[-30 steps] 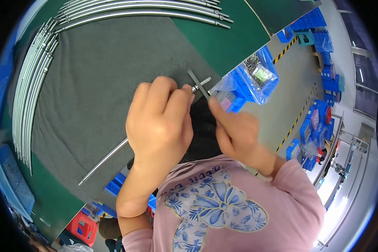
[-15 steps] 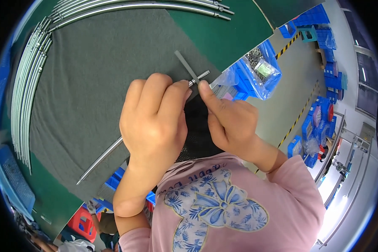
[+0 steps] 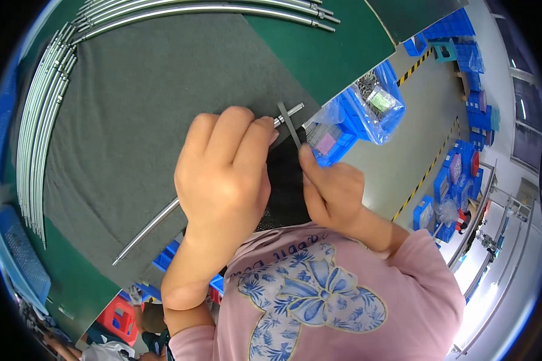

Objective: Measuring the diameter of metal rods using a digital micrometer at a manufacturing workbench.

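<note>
Left hand (image 3: 223, 171): grip closed, fingers curled around a metal rod (image 3: 146, 233). The rod slants over the grey cloth (image 3: 138, 108) on the green table (image 3: 289, 51), one end projecting past the fingers. Right hand (image 3: 337, 192): grip closed on the near end of a flat grey strip (image 3: 289, 124). The strip crosses the rod just beside the left fingers; contact cannot be confirmed. A row of rods (image 3: 39, 138) lies at the cloth's left side. A blue bin (image 3: 358, 121) stands beside the table's right edge.
</note>
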`<state>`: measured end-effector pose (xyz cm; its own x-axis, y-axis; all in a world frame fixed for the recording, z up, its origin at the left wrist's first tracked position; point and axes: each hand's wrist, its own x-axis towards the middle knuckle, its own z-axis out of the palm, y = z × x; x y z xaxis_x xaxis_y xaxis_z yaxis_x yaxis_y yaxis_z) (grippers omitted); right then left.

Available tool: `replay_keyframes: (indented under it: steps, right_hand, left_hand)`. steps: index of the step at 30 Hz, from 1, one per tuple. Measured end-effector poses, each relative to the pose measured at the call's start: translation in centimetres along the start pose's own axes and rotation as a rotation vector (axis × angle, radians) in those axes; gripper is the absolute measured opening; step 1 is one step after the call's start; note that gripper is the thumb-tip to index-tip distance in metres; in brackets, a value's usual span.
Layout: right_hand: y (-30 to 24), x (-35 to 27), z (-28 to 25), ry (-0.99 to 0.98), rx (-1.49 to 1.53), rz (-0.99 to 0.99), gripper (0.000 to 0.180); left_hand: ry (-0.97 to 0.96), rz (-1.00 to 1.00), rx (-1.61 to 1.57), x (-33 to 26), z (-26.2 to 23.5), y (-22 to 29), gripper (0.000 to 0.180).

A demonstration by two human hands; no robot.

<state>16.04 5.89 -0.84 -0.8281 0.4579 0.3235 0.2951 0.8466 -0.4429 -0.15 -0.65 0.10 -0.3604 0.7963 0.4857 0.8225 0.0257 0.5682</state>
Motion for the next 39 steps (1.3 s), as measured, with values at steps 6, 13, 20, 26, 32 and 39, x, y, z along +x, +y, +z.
replay_keyframes:
  steps: [6,13,20,26,32,39]
  right_hand:
    - [-0.1,-0.1,0.9,0.053,0.02,-0.001,0.041]
    - [-0.4,2.0,0.9,0.028,-0.031,-0.002,0.038]
    - [0.0,0.8,1.0,0.044,0.048,-0.008,0.042]
    - [0.9,-1.0,1.7,0.098,0.103,-0.036,0.043]
    - [0.3,3.1,1.3,0.09,0.088,-0.044,0.042]
    - [1.4,1.8,2.4,0.193,0.025,-0.121,0.048]
  left_hand:
    - [0.018,0.008,-0.007,0.0,-0.1,-0.1,0.021]
    - [0.022,0.017,-0.002,0.1,-0.3,-0.1,0.02]
    - [0.005,-0.001,0.007,-0.1,-0.2,0.0,0.02]
    - [0.004,0.011,-0.005,0.2,-0.1,-0.1,0.02]
    - [0.034,0.024,0.006,0.2,-0.2,-0.2,0.021]
    - [0.012,0.009,0.027,0.0,-0.2,0.0,0.02]
